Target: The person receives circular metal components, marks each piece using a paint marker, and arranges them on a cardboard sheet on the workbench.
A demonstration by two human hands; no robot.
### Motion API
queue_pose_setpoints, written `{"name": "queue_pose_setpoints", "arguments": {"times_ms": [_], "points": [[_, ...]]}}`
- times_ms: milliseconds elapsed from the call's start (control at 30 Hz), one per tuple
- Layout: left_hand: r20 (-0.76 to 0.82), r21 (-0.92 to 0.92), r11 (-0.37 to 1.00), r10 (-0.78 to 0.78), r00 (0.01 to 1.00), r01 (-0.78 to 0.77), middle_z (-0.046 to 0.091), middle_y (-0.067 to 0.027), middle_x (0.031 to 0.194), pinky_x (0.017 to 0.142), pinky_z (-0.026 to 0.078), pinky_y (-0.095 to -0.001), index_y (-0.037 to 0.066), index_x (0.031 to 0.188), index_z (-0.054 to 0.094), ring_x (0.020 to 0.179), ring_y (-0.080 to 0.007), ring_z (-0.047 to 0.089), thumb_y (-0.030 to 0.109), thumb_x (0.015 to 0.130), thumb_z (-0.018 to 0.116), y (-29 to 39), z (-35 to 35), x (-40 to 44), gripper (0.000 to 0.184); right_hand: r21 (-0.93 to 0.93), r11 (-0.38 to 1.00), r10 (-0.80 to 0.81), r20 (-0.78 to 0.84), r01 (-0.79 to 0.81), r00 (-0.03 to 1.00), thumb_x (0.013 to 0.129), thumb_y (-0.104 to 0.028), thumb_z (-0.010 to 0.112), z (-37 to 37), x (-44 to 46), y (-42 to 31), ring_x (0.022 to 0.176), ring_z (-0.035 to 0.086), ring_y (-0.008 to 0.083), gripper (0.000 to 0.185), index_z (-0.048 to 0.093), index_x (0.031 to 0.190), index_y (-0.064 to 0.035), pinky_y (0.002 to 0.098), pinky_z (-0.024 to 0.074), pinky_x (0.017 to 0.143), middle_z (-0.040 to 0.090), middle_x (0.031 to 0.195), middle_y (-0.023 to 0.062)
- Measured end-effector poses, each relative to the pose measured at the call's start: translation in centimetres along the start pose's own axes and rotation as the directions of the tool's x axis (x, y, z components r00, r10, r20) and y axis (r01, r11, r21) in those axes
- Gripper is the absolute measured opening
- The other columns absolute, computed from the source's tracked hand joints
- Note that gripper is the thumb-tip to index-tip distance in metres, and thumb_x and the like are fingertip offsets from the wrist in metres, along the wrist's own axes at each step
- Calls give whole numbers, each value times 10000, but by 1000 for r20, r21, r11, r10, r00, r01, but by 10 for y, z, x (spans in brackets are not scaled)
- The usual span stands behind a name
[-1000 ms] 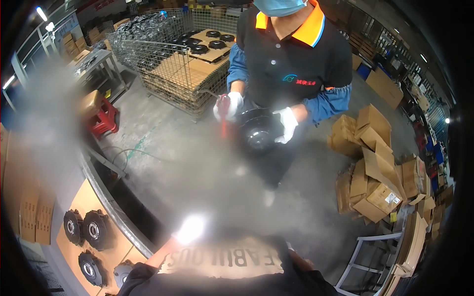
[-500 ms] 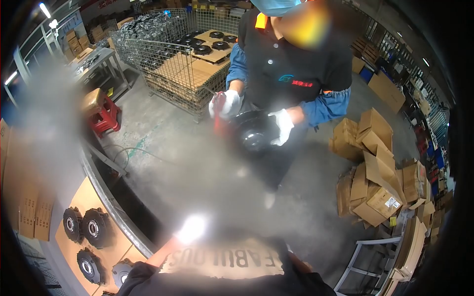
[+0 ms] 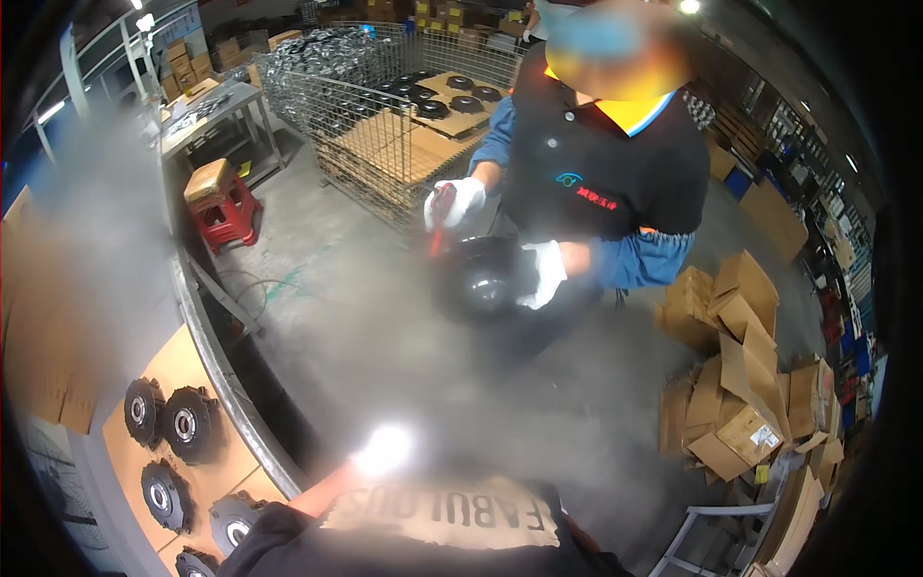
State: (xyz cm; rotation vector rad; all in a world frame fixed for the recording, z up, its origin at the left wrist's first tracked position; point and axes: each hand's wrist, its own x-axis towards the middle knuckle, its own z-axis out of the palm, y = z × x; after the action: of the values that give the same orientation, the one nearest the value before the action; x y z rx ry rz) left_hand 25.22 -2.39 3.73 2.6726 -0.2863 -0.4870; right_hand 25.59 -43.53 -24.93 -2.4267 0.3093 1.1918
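**Position and Grip Check**

I locate black discs [image 3: 202, 428] at 8 o'clock, lying on cardboard [image 3: 240, 473]. Left hand [image 3: 385, 450]: 7 o'clock, apart from the discs, washed out by glare; I cannot tell its grip. Right hand: out of view.

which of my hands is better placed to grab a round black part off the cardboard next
Probably your left hand: it shows on the same side as the round black parts on the cardboard; your right hand isn't visible.
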Motion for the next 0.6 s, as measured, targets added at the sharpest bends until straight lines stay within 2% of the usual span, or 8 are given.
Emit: {"name": "queue_pose_setpoints", "arguments": {"times_ms": [267,333,367,433,600], "points": [[80,29,999,-32,996,30,547,-124,863,715,443,-379,72,878,571,845,-291,545,369,845,435,4,-7,-3,328,84,971,-223,-31,225,974,720,-359,551,-53,-14,-86,992,529,196,398,548,1040,-123,317,403,882,584,1036,48],[23,13,994,112,993,-113,548,-124,853,701,447,-385,69,862,561,821,-293,551,356,845,432,2,-7,-8,315,92,950,-298,-33,299,954,717,-360,553,-66,-21,-113,993,529,194,399,548,1039,-124,316,402,883,585,1036,46],[15,8,995,98,995,-98,548,-124,853,701,447,-385,69,862,561,821,-293,551,356,845,432,-5,3,-7,315,94,936,-336,-33,338,941,716,-361,553,-73,-25,-127,993,529,193,399,549,1038,-125,315,402,884,585,1035,45],[-152,-76,982,158,976,-170,551,-125,842,684,453,-392,78,873,564,793,-298,557,335,840,439,-22,28,-4,288,85,900,-426,-27,427,904,714,-363,555,-87,-34,-157,994,529,190,400,549,1037,-126,314,402,885,586,1034,43],[-147,-93,990,91,985,-105,554,-126,841,663,459,-402,86,858,559,772,-302,560,312,831,452,-22,40,-7,251,20,734,-679,10,679,734,708,-366,560,-123,-67,-249,996,529,185,403,551,1033,-128,312,400,889,587,1032,38]]}}
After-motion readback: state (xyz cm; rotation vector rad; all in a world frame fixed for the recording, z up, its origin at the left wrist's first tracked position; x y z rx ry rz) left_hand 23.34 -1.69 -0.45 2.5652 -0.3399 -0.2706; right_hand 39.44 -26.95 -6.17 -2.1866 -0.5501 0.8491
